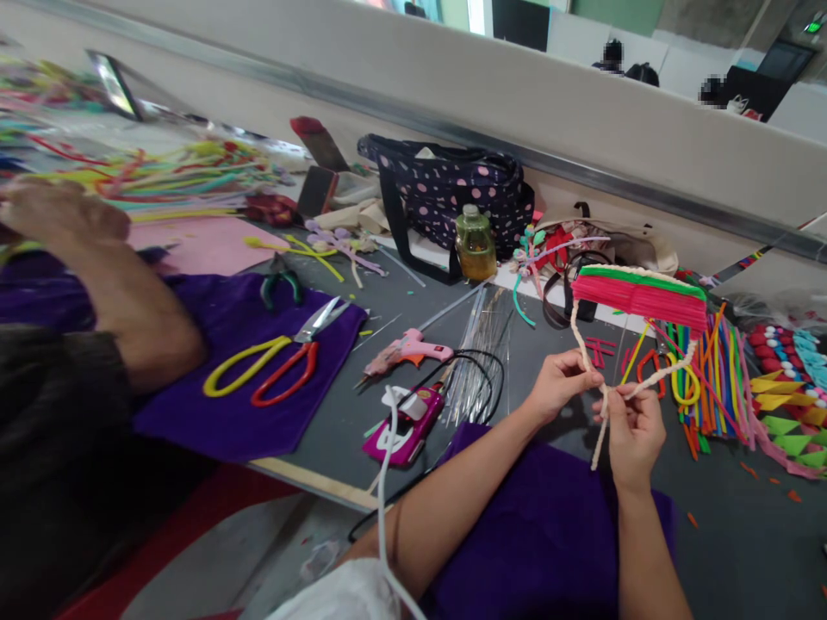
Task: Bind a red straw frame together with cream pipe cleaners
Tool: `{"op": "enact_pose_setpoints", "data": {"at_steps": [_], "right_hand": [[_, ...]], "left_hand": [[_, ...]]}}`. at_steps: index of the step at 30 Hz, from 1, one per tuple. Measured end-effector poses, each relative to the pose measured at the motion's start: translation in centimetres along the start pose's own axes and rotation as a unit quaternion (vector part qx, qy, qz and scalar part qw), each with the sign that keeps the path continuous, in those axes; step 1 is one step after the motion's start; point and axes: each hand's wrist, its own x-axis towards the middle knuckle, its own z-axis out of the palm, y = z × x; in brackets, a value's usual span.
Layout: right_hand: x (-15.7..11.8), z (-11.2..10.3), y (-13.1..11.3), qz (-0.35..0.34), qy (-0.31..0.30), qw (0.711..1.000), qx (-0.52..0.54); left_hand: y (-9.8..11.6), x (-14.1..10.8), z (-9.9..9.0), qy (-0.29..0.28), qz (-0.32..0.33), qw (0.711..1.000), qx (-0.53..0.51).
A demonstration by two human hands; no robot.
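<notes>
My left hand pinches a cream braided cord near its lower crossing. Beside it, my right hand grips the same cord where its two lengths meet, and a loose tail hangs below the fingers. Above both hands, the cord runs up to the two ends of a pink and green ribbed piece, shaped like a watermelon slice. Behind the right hand lie scissors with a yellow and a red handle, partly hidden. A purple cloth spreads under my forearms.
A pink glue gun, a magenta device with cables and clear sticks lie left of my hands. Coloured strips lie to the right. Further left are large scissors and a co-worker's arm. A bottle stands behind.
</notes>
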Motion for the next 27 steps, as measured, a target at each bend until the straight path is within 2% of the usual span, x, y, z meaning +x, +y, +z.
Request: {"op": "enact_pose_setpoints", "data": {"at_steps": [5, 8, 10, 14, 22, 24, 27], "right_hand": [[-0.4, 0.1, 0.8, -0.061, -0.008, 0.996, -0.067], [-0.5, 0.2, 0.9, -0.065, -0.007, 0.994, -0.085], [-0.4, 0.2, 0.9, -0.053, -0.001, 0.996, -0.068], [-0.2, 0.4, 0.3, -0.013, 0.013, 1.0, -0.013], [0.1, 0.3, -0.6, 0.03, 0.023, 0.998, 0.04], [0.2, 0.3, -0.4, 0.035, 0.028, 0.998, 0.053], [0.2, 0.2, -0.2, 0.044, 0.025, 0.996, 0.068]], "left_hand": [[-0.2, -0.4, 0.7, 0.054, 0.001, 0.998, 0.035], [-0.3, -0.4, 0.8, 0.07, -0.015, 0.997, 0.038], [-0.4, -0.3, 0.7, 0.055, -0.039, 0.997, 0.021], [-0.5, 0.0, 0.1, -0.01, -0.075, 0.997, -0.029], [0.6, 0.4, -1.4, -0.126, -0.13, 0.979, -0.091], [0.7, 0.4, -1.5, -0.137, -0.142, 0.976, -0.089], [0.6, 0.5, -1.6, -0.117, -0.149, 0.978, -0.084]]}}
